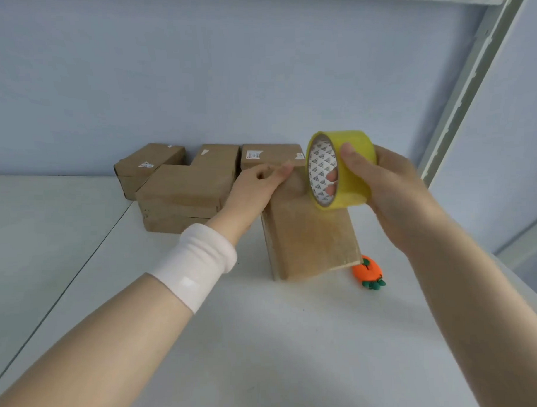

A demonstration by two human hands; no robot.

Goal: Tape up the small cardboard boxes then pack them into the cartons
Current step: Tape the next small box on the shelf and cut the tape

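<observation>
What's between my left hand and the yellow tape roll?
The head view shows the top end of the near cardboard box between your left hand and the tape roll in your right hand.

Counter (266, 340) layout around the tall box (311, 241)
Left of the tall box and slightly behind it sits a stack of two boxes (182, 200); behind that, three more boxes (217, 156) line the wall (196, 84). A small fruit-shaped item (368, 273) lies just beside the tall box's right lower corner. The left hand (257, 185) rests on its top edge; the right hand (391, 193) holds a tape roll (340, 170) just above its top.
</observation>
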